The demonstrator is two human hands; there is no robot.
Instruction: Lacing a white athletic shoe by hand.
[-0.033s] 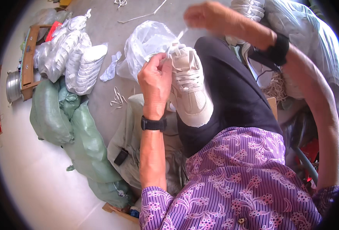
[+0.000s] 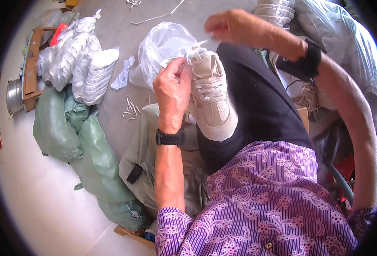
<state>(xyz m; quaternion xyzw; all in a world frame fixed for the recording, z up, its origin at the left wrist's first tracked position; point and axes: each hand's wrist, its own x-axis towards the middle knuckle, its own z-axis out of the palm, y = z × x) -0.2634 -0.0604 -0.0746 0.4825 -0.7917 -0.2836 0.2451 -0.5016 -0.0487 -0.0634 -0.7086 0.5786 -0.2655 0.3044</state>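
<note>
A cream-white sneaker (image 2: pixel 214 100) rests on my lap over the dark trousers, toe toward me, with flat laces crossing its front. At the left of its collar, my left hand (image 2: pixel 172 87) is closed, thumb and fingers pinching the shoe's edge near the top eyelets. A loose shoelace (image 2: pixel 202 43) rises from the shoe's top toward my right hand (image 2: pixel 231 27). That hand hovers above and right of the shoe, fingers curled and blurred by motion. They look closed on the lace, though its end is not sharp.
Beyond the shoe lies a clear plastic bag (image 2: pixel 160 40). Stacks of white soles (image 2: pixel 88 70) and green sacks (image 2: pixel 97 153) are at the left. Loose laces (image 2: pixel 131 109) lie on the floor. At the right stand a large plastic-wrapped bundle (image 2: pixel 346 47) and a heap of laces (image 2: pixel 306 97).
My right hand has come slightly down and nearer the shoe, and the lace between them looks shorter and slacker. My left hand and the sneaker have hardly moved.
</note>
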